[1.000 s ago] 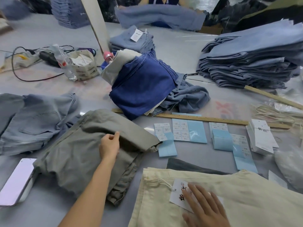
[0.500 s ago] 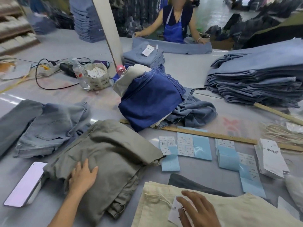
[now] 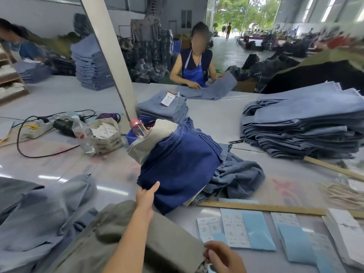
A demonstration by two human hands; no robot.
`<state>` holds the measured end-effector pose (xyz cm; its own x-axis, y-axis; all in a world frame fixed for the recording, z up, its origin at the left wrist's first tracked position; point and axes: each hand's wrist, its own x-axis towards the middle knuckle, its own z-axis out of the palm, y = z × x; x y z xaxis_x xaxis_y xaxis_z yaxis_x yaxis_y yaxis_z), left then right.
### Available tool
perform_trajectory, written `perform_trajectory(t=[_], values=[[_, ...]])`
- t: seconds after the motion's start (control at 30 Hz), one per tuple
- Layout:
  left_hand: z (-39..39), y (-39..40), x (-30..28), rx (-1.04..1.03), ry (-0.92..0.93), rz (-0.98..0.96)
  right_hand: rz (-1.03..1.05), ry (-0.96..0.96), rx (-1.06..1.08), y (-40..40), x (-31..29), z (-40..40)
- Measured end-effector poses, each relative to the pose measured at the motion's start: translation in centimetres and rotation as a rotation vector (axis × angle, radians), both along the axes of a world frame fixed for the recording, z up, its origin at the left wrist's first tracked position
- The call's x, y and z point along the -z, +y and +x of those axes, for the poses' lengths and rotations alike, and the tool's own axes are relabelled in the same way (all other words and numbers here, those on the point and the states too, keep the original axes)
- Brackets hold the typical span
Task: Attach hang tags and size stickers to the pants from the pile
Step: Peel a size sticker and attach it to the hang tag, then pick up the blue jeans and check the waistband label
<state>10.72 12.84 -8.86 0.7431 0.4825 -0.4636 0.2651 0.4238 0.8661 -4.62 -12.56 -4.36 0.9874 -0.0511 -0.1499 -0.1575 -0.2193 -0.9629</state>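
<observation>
Pants lie in a loose pile (image 3: 189, 166) at the middle of the tabletop (image 3: 216, 115), with a dark blue pair (image 3: 177, 164) on top. The left hand (image 3: 146, 196) reaches over a folded olive-grey pair (image 3: 137, 239) and grips the near lower edge of the dark blue pair, thumb on top of the cloth. The right hand (image 3: 222, 255) sits low at the near edge, beside the olive-grey pair; its fingers look loosely curled, but blur makes it hard to tell whether they hold anything. Sheets of size stickers (image 3: 236, 229) on pale blue backing lie just right of that hand, in front of a wooden ruler (image 3: 266, 207). A stack of white hang tags (image 3: 346, 231) sits at the far right. A tall stack of folded light blue jeans (image 3: 305, 121) stands well apart at the right.
</observation>
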Motion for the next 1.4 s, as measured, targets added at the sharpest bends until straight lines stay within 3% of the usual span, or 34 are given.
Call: perform_trajectory(t=[0.1, 0.2, 0.27, 0.37, 0.5, 0.63, 0.73, 0.8, 0.87, 0.9, 0.93, 1.0, 1.1, 1.17, 1.27, 1.4], values=[[2.7, 1.8, 1.7, -0.112, 0.176, -0.017, 0.152, 0.185, 0.022, 2.5, 0.6, 3.5], [3.7, 3.0, 2.7, -0.054, 0.117, -0.054, 0.207, 0.297, 0.004, 4.2, 0.9, 6.2], [2.8, 2.8, 2.4, -0.019, 0.075, 0.129, 0.193, 0.288, 0.006, 5.0, 1.1, 7.5], [0.2, 0.7, 0.0, -0.004, 0.025, 0.562, 0.086, 0.119, 0.026, 6.2, 0.8, 9.3], [-4.5, -4.4, -2.9, 0.007, -0.448, 1.081, 0.058, -0.008, 0.006, 8.4, -3.1, 11.9], [-7.6, -9.7, -4.2, 0.141, -0.686, 1.150, -0.037, 0.091, -0.154, 9.1, -8.1, 15.8], [-8.9, -10.7, -4.0, 0.204, -0.742, 0.965, -0.234, 0.145, -0.279, 9.2, -8.6, 16.9], [-9.6, -8.9, -3.6, 0.228, -0.662, 0.635, -0.388, 0.090, -0.335, 10.1, -7.8, 16.2], [-9.1, -5.3, -3.2, 0.038, -0.439, 0.363, -0.457, 0.058, -0.354, 11.1, -6.8, 15.5], [-8.6, -3.1, -3.5, -0.092, -0.351, 0.363, -0.437, 0.051, -0.351, 11.6, -6.4, 15.2], [-7.4, -1.1, -4.0, -0.183, -0.304, 0.442, -0.417, 0.036, -0.335, 12.0, -6.1, 15.0], [-3.6, 2.3, -5.8, -0.160, -0.264, 0.676, -0.386, 0.011, -0.288, 12.8, -5.4, 14.4], [4.6, 4.0, -9.4, 0.172, -0.317, 1.023, -0.209, 0.016, -0.193, 13.8, -4.5, 13.4], [8.9, 3.0, -11.3, 0.456, -0.207, 1.160, -0.094, 0.029, -0.082, 14.1, -4.0, 12.7], [11.9, 1.3, -11.7, 0.625, 0.102, 1.208, 0.117, 0.080, 0.178, 14.1, -3.1, 11.5], [13.7, 0.2, -11.8, 0.614, 0.121, 1.133, 0.250, 0.111, 0.475, 13.2, -1.5, 9.4]])
